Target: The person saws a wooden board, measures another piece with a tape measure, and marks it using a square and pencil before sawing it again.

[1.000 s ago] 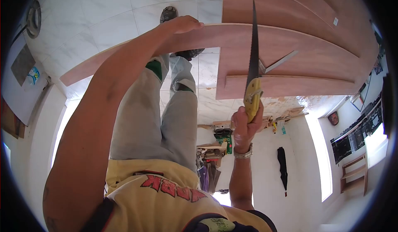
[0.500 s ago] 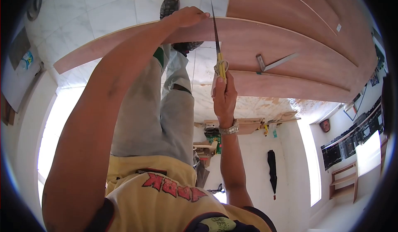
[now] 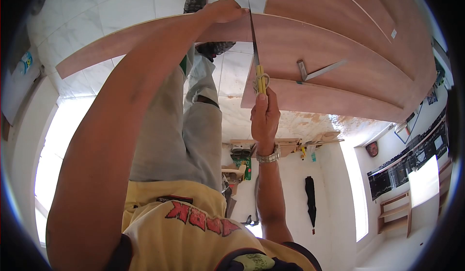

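A thin handsaw (image 3: 255, 43) with a yellow, string-wrapped handle is in my right hand (image 3: 265, 118), the fingers closed round the grip. Its narrow blade crosses a long reddish-brown wooden board (image 3: 286, 32), and the tip reaches past the far edge. My left hand (image 3: 225, 10) is closed over that far edge, just left of the blade, with a fingertip close beside the steel. The underside of its grip is hidden. To the right of the saw, a try square (image 3: 322, 71) lies on the wood.
More reddish-brown sheets (image 3: 329, 9) lie at the upper right. Below the board are my legs and a shoe (image 3: 215, 49), with another shoe (image 3: 195, 0) beyond it on white tiles. Wood pieces (image 3: 290, 146) lie by the wall, where a black umbrella (image 3: 310, 203) hangs.
The saw has drawn back toward my body relative to the board, so less blade shows past the far edge. My left hand keeps its place there. The whole view has shifted slightly.
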The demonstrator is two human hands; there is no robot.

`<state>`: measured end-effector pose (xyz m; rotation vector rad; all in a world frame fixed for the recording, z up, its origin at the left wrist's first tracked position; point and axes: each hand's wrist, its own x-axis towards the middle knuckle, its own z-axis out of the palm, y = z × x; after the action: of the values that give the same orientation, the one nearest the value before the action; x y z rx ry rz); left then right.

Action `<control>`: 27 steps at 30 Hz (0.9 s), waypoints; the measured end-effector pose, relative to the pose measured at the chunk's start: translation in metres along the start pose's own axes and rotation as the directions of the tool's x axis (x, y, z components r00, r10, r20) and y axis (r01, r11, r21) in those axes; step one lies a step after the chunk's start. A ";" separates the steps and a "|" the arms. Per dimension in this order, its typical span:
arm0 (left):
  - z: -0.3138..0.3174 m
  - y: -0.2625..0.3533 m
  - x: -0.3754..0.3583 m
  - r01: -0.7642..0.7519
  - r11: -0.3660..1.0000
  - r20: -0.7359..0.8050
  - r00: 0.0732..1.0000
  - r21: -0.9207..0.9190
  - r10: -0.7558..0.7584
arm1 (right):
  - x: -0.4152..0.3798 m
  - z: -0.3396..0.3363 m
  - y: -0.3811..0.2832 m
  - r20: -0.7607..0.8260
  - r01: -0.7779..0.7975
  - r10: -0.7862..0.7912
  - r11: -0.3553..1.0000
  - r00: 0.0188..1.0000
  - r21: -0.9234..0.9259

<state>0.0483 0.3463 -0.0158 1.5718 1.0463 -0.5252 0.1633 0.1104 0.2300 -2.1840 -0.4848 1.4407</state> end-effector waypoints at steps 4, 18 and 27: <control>-0.002 0.007 -0.009 0.068 0.998 -0.013 0.998 -0.008 -0.068 | 0.001 -0.001 0.014 0.005 0.009 -0.009 0.997 1.000 0.078; 0.004 0.004 0.000 0.098 0.995 0.010 0.995 -0.021 -0.097 | 0.082 0.034 -0.005 -0.024 0.149 -0.153 0.981 0.988 -0.121; -0.004 0.016 -0.016 0.157 0.987 0.008 0.988 -0.030 -0.157 | -0.013 0.008 -0.024 -0.043 -0.024 0.015 0.978 0.999 -0.209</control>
<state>0.0533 0.3447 0.0065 1.4679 1.1752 -0.6172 0.1500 0.1248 0.2507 -2.3837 -0.6281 1.4069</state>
